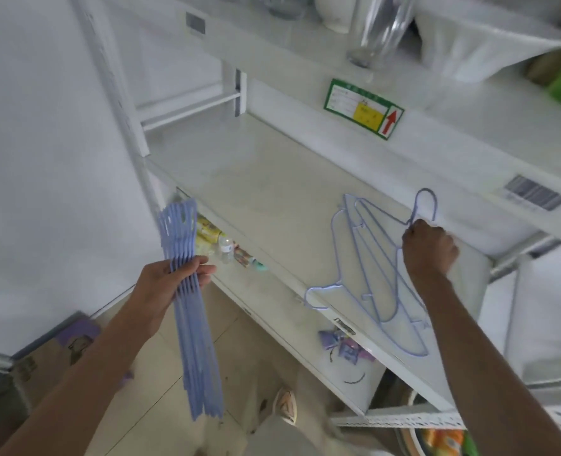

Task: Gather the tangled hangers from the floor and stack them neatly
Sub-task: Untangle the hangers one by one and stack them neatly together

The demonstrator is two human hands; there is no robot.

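Gripping the neck just under the hooks, my right hand (428, 250) has its fingers curled round a small stack of thin lilac wire hangers (376, 274) at the right of the frame. Those hangers lie flat on the white metal shelf board (256, 179), hooks toward the upper right, and one shoulder overhangs the board's front edge. My left hand (170, 284), lower left of centre, is closed round a bunch of lilac plastic hangers (192, 311) seen edge-on, held roughly upright beside the shelf, the bunch running from above the shelf's corner down toward the floor.

Farther out, a green-framed label with a yellow patch and a red arrow (364, 108) sits on the upper shelf's edge in the upper middle. A clear glass vase (381, 28) stands above it. Small packets and a little bottle (227, 247) show below the shelf, near the left hand.
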